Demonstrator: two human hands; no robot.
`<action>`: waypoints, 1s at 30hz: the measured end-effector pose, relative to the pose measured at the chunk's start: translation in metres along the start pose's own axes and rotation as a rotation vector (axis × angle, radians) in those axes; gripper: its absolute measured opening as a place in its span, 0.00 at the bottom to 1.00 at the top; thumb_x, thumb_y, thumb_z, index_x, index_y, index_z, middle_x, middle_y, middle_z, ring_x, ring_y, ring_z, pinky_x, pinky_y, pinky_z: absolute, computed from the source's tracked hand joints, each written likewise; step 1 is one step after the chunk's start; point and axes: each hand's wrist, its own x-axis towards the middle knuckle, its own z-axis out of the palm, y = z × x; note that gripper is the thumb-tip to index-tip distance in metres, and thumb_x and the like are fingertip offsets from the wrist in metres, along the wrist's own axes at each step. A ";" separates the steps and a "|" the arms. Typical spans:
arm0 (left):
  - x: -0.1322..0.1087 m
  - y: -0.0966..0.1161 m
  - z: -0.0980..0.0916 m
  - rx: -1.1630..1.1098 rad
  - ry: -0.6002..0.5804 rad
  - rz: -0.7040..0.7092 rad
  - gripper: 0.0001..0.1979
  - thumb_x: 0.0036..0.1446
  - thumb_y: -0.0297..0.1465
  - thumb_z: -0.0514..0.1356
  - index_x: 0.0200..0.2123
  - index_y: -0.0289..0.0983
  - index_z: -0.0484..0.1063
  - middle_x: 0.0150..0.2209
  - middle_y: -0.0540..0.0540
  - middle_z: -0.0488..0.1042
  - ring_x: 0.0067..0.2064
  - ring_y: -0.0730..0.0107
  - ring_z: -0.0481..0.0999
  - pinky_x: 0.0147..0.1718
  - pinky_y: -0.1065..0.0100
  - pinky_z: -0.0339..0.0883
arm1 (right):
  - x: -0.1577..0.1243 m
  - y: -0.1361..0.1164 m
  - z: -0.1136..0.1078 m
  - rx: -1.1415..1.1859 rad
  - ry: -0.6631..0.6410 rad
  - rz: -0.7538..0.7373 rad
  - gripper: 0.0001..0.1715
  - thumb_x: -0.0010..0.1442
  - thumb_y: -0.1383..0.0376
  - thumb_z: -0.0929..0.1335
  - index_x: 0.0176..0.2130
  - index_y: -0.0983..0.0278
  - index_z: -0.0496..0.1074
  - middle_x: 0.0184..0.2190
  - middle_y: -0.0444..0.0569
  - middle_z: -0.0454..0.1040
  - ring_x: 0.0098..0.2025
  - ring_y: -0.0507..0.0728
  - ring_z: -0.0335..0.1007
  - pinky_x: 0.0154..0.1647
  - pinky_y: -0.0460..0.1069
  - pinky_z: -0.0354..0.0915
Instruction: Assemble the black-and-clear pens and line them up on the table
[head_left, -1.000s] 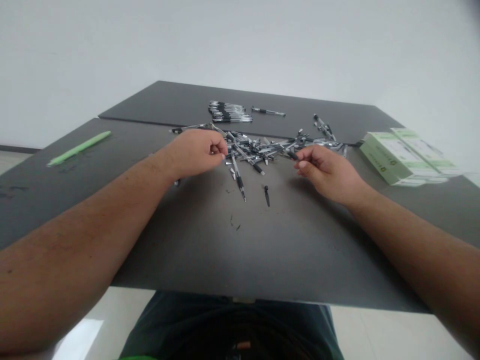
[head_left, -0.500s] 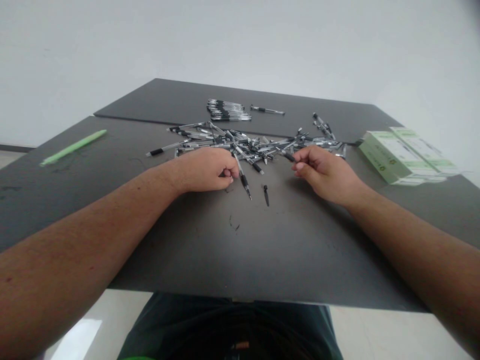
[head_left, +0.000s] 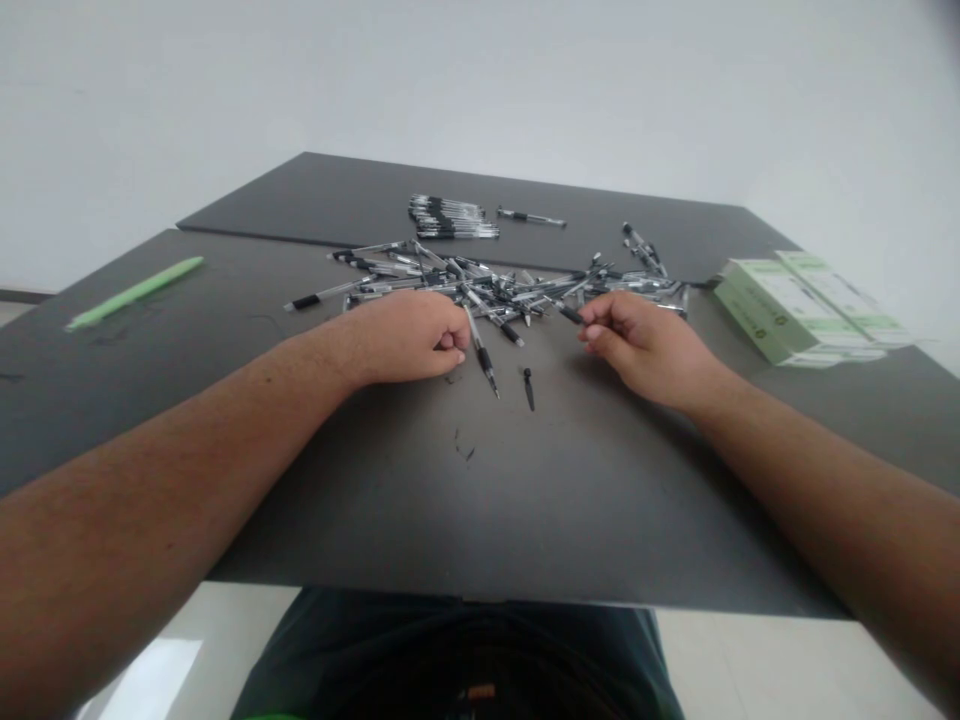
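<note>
My left hand [head_left: 420, 335] is closed, fingers curled and thumb pressed against them; what they hold, if anything, is hidden. Along its knuckles lies a clear pen with a black grip [head_left: 484, 358], its tip pointing towards me. My right hand [head_left: 637, 345] pinches the black-grip end of a pen [head_left: 570, 313] between thumb and fingers, at the edge of the pile. Between and beyond both hands spreads a loose heap of clear and black pens [head_left: 517, 290]. A small black piece with a narrow pointed end [head_left: 529, 390] rests on the table in front of the heap.
Behind the heap is a neat row of pens [head_left: 454, 218], with one single pen [head_left: 531, 217] beside it. Green-and-white boxes [head_left: 795, 310] stand at the right. A long light-green stick-like object [head_left: 135, 293] lies on the left of the dark table [head_left: 480, 500].
The view has shifted slightly. My left fingers look a little more tightly curled, the thumb closer to them. My right hand keeps its pinch on the pen, almost unmoved.
</note>
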 end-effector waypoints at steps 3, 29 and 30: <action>0.001 0.000 0.001 0.009 -0.012 0.018 0.09 0.63 0.34 0.63 0.38 0.42 0.85 0.38 0.46 0.85 0.40 0.61 0.83 0.42 0.62 0.68 | 0.001 -0.001 0.000 -0.014 0.000 0.003 0.12 0.68 0.58 0.71 0.49 0.58 0.80 0.36 0.48 0.85 0.36 0.62 0.78 0.40 0.55 0.68; -0.004 0.013 -0.014 -0.052 0.074 -0.135 0.13 0.67 0.36 0.61 0.47 0.42 0.86 0.41 0.46 0.88 0.44 0.58 0.86 0.50 0.61 0.75 | 0.000 -0.002 0.001 -0.004 -0.015 -0.017 0.12 0.68 0.59 0.70 0.49 0.58 0.80 0.37 0.48 0.86 0.37 0.62 0.79 0.41 0.55 0.69; -0.004 0.017 -0.014 -0.100 0.112 -0.144 0.15 0.68 0.37 0.62 0.50 0.41 0.87 0.42 0.46 0.88 0.44 0.58 0.86 0.51 0.61 0.75 | 0.000 -0.003 0.001 -0.002 -0.018 -0.022 0.12 0.68 0.59 0.70 0.49 0.58 0.80 0.37 0.48 0.86 0.37 0.62 0.79 0.41 0.55 0.69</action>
